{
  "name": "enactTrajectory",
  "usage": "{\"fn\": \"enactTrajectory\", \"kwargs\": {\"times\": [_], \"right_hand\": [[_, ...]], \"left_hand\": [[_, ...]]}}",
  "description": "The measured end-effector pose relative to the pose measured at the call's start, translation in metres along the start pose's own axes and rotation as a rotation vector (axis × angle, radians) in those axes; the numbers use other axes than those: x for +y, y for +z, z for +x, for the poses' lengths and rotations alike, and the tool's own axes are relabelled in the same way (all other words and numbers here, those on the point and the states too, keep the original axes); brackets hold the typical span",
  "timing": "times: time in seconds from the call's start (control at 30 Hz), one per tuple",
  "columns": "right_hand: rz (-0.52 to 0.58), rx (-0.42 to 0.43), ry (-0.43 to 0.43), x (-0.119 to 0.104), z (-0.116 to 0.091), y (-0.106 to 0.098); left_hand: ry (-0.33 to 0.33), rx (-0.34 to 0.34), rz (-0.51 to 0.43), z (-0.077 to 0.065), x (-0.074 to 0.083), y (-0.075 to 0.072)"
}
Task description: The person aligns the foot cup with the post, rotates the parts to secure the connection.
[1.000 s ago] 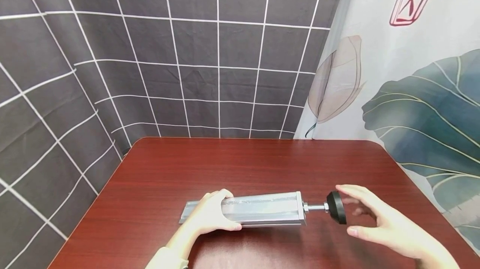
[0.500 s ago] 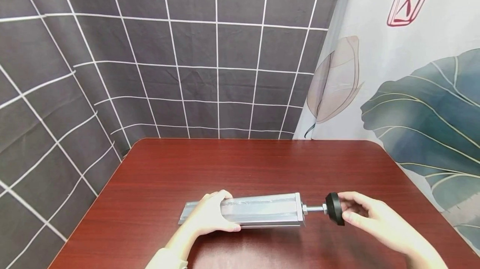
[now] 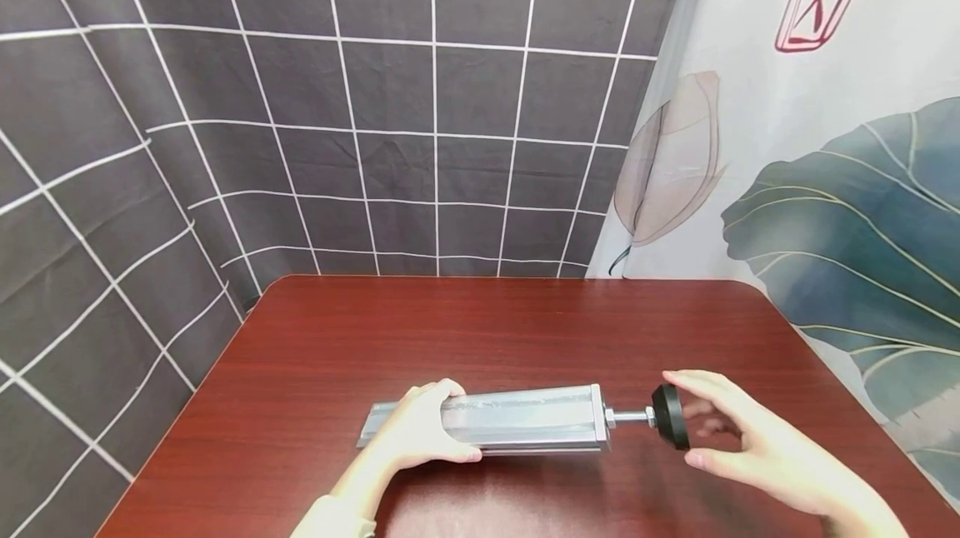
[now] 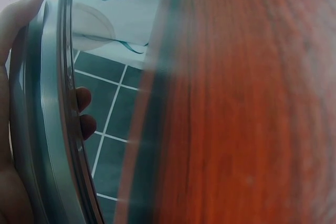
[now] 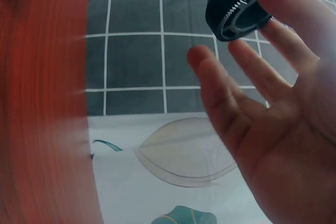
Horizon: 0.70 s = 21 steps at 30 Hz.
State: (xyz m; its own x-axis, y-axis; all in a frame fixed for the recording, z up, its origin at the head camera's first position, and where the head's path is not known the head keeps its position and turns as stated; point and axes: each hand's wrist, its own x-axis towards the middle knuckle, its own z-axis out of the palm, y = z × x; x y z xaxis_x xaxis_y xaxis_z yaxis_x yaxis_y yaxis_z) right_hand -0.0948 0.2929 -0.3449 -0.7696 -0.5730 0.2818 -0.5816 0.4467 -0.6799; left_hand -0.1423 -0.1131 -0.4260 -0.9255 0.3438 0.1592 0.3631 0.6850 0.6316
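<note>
My left hand (image 3: 422,436) grips a silver aluminium profile bar (image 3: 532,417) from above, thumb on the near side; two of its fingertips (image 4: 84,98) show past the bar's edge in the left wrist view. A threaded rod (image 3: 632,415) with nuts projects from the bar's right end plate (image 3: 600,417) and carries a black round levelling foot (image 3: 670,417). My right hand (image 3: 757,450) is at that foot, its fingers loosely spread, index finger by the top edge and thumb by the lower edge. In the right wrist view, the foot's hollow, ridged underside (image 5: 247,14) faces the palm.
The bar is held over a reddish-brown wooden table (image 3: 360,330). Behind it hangs a dark grey curtain (image 3: 390,155) with a white grid. A white curtain with leaf prints (image 3: 825,213) hangs at the right.
My right hand moved in and pinched the foot's edge half a second ago; now its fingers have spread away again. The left hand and bar stay almost still.
</note>
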Motion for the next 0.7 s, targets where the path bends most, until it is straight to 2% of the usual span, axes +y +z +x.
{"fn": "enactTrajectory", "kwargs": {"times": [0.17, 0.33, 0.6, 0.7], "right_hand": [[-0.036, 0.071, 0.047, -0.0007, 0.0030, 0.0029], [-0.035, 0.089, 0.084, 0.0028, 0.0042, 0.0043], [-0.051, 0.038, 0.016, -0.0034, 0.0014, -0.0024], [0.002, 0.006, -0.031, -0.0024, 0.0017, -0.0028]], "left_hand": [[-0.004, 0.001, 0.000, -0.0010, -0.0004, 0.0006], [-0.002, 0.004, -0.004, -0.0006, -0.0008, 0.0011], [-0.004, 0.002, -0.008, -0.0005, -0.0015, 0.0008], [-0.004, 0.002, -0.009, -0.0002, -0.0007, 0.0000]]}}
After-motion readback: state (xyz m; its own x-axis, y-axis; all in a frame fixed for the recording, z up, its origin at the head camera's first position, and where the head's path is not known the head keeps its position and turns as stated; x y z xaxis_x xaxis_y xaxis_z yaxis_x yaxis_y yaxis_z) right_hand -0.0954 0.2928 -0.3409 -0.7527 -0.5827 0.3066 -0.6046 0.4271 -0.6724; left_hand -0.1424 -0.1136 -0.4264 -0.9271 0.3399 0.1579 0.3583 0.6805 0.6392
